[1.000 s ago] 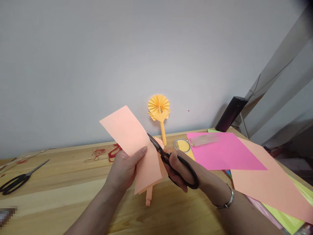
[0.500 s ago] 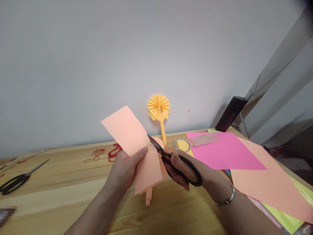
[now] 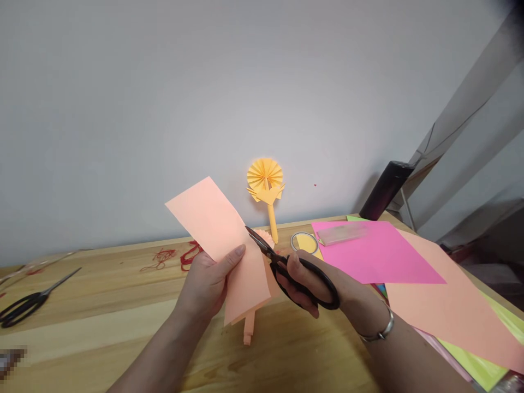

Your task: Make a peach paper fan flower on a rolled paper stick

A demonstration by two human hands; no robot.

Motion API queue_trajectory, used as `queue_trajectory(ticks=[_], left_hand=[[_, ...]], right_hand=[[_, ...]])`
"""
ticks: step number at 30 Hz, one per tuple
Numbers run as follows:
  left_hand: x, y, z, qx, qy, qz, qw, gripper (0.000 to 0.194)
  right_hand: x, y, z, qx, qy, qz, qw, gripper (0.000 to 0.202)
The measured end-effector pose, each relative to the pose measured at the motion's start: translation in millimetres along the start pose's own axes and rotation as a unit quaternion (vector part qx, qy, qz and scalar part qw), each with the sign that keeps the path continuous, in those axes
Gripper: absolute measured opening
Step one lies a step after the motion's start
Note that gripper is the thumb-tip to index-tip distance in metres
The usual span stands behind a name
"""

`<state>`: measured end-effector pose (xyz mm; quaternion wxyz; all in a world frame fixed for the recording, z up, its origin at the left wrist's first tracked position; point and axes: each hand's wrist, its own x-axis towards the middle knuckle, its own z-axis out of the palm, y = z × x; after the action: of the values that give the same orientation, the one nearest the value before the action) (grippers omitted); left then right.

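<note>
- Table [image 3: 123,327]: spreads below all the fingers; the paper appears raised above it, so lack of backing could let the sheet flex and the cut wander.
- Paper [image 3: 221,224]: lies under the left thumb, extending beyond and nearer than the fingertips; doubled at its near edge. Uneven grip could let the layers slide apart.
- Left hand [image 3: 208,281]: thumb presses the paper from above; its other fingers are largely hidden. A turn of the sheet could bring this thumb toward the blades.
- Right hand [image 3: 303,273]: thumb and fingers curl around the handles; a twist could drag the cutting line askew.
- Scissors [image 3: 270,254]: ahead of the right fingertips, blades seemingly slightly parted at the paper's edge; closing on bent paper could tear it.
- Fan [image 3: 265,238]: just beyond the blades; a dipped tip could snag its pleats.
</note>
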<state>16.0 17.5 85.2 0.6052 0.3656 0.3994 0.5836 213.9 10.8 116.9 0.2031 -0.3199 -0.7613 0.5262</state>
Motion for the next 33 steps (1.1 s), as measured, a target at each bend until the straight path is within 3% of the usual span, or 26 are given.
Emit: queue_trajectory(ticks=[9,33], left_hand=[[-0.5,0.0,-1.0,0.008,0.009,-0.022,1.0,0.033],[-3.0,-7.3,2.1,0.005,-0.028,-0.036,0.999,0.03]], right_hand=[[2.9,1.0,1.2,0.005,0.005,0.008,1.0,0.065],[14.4,23.5,15.1,0.174,0.018,0.001,0.985,0.07]])
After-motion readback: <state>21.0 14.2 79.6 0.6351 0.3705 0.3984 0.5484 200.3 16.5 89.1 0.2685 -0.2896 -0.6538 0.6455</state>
